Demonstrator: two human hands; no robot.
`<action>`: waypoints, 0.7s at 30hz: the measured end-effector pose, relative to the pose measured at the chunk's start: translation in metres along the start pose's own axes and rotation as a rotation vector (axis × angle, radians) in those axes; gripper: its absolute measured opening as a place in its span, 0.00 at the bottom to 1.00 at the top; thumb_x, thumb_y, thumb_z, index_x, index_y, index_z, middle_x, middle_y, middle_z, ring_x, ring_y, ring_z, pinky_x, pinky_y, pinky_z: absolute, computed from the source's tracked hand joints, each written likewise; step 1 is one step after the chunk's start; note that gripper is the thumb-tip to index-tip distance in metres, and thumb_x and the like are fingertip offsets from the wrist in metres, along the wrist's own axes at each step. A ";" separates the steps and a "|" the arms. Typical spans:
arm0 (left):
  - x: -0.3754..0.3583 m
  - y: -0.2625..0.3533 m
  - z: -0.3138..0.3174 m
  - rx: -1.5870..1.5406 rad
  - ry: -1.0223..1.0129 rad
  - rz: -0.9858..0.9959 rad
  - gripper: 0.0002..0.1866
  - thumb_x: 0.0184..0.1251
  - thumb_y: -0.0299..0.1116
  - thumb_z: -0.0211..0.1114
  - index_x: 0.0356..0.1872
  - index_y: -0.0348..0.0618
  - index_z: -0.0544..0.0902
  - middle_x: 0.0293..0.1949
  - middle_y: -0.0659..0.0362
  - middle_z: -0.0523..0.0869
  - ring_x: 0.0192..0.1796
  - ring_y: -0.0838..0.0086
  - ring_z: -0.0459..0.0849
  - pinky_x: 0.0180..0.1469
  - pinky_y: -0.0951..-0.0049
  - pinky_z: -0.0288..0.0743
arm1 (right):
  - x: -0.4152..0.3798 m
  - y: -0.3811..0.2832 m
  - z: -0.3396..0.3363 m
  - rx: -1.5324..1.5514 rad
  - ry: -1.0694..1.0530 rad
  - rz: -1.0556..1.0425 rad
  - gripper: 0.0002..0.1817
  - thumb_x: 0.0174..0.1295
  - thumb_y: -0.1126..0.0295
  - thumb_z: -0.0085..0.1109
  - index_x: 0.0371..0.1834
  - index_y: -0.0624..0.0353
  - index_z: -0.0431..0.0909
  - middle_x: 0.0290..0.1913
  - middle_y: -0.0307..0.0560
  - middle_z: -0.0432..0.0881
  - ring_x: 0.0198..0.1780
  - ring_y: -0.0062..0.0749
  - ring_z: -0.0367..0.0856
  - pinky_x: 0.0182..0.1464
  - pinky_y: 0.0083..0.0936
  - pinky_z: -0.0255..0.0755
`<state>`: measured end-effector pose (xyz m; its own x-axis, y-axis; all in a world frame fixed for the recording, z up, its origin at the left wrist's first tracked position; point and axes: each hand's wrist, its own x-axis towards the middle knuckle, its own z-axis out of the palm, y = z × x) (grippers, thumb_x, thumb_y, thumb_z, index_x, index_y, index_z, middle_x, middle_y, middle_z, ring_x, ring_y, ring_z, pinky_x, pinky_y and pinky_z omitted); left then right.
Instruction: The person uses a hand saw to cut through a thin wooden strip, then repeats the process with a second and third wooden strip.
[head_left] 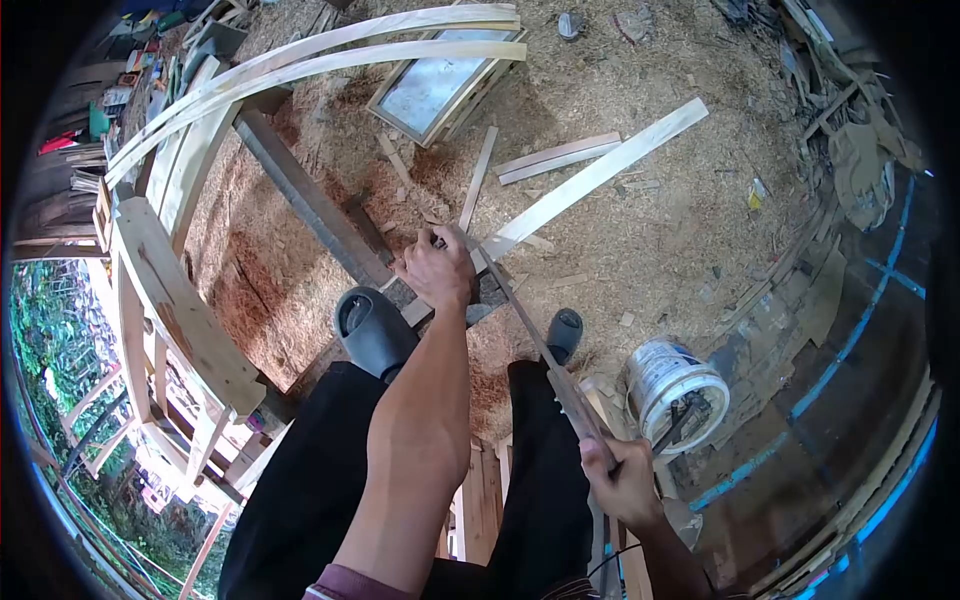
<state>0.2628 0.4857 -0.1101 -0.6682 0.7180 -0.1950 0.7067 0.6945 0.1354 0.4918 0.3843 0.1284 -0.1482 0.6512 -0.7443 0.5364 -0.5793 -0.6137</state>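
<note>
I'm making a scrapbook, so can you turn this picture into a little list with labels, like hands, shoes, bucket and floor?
left hand: fingers curled, by the near end of a pale board
right hand: around a long thin piece
shoes: two, grey
bucket: right of the shoes, things inside
floor: covered in wood shavings
farther ahead: a framed pane

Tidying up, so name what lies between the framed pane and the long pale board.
Narrow wooden strips and scattered sawdust, as the head view shows.
</note>
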 end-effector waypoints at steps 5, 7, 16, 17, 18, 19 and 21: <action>0.000 0.000 0.000 -0.017 -0.037 -0.037 0.21 0.63 0.48 0.47 0.36 0.44 0.84 0.35 0.47 0.86 0.45 0.56 0.82 0.56 0.57 0.63 | 0.122 -0.011 0.057 -0.040 0.147 -0.171 0.22 0.65 0.60 0.53 0.22 0.70 0.76 0.15 0.61 0.71 0.19 0.41 0.75 0.25 0.34 0.65; 0.002 0.003 -0.003 -0.022 -0.056 -0.034 0.21 0.63 0.47 0.47 0.36 0.43 0.84 0.36 0.48 0.86 0.47 0.58 0.81 0.58 0.57 0.61 | 0.175 -0.037 0.075 -0.048 0.104 -0.144 0.21 0.64 0.60 0.53 0.22 0.69 0.76 0.16 0.62 0.71 0.19 0.40 0.76 0.25 0.35 0.65; 0.000 -0.002 0.006 -0.038 0.031 -0.023 0.20 0.63 0.46 0.48 0.38 0.46 0.84 0.35 0.47 0.85 0.44 0.56 0.82 0.54 0.57 0.64 | 0.003 -0.025 0.013 0.022 0.043 0.013 0.25 0.65 0.57 0.54 0.14 0.64 0.70 0.10 0.46 0.60 0.12 0.26 0.62 0.19 0.30 0.57; 0.001 -0.001 0.004 -0.035 0.030 -0.019 0.20 0.63 0.46 0.48 0.38 0.46 0.84 0.35 0.47 0.85 0.44 0.56 0.82 0.54 0.57 0.64 | -0.008 -0.022 0.010 -0.012 0.032 0.070 0.19 0.63 0.59 0.55 0.23 0.66 0.77 0.14 0.54 0.70 0.17 0.42 0.76 0.22 0.34 0.65; 0.001 0.001 0.001 -0.033 -0.013 -0.041 0.20 0.63 0.46 0.48 0.38 0.46 0.84 0.35 0.47 0.85 0.45 0.57 0.82 0.56 0.59 0.63 | -0.007 -0.020 0.009 -0.063 0.006 0.043 0.19 0.63 0.60 0.55 0.23 0.66 0.77 0.13 0.53 0.69 0.16 0.41 0.76 0.22 0.33 0.65; 0.000 0.003 -0.001 -0.032 -0.057 -0.063 0.20 0.62 0.46 0.48 0.39 0.45 0.84 0.36 0.46 0.85 0.46 0.58 0.81 0.58 0.60 0.61 | -0.007 -0.017 0.009 -0.117 -0.019 0.017 0.19 0.63 0.61 0.55 0.23 0.66 0.77 0.12 0.53 0.68 0.16 0.40 0.76 0.22 0.32 0.65; 0.008 0.007 0.001 -0.042 -0.056 -0.057 0.20 0.62 0.46 0.47 0.39 0.45 0.84 0.35 0.46 0.85 0.47 0.58 0.81 0.58 0.60 0.61 | 0.006 -0.004 0.016 -0.166 0.094 -0.101 0.18 0.63 0.61 0.55 0.23 0.66 0.77 0.12 0.54 0.69 0.16 0.42 0.76 0.22 0.33 0.66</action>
<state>0.2625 0.4957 -0.1115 -0.6919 0.6745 -0.2576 0.6569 0.7361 0.1630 0.4750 0.3827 0.1225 -0.1346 0.7494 -0.6483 0.6536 -0.4246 -0.6265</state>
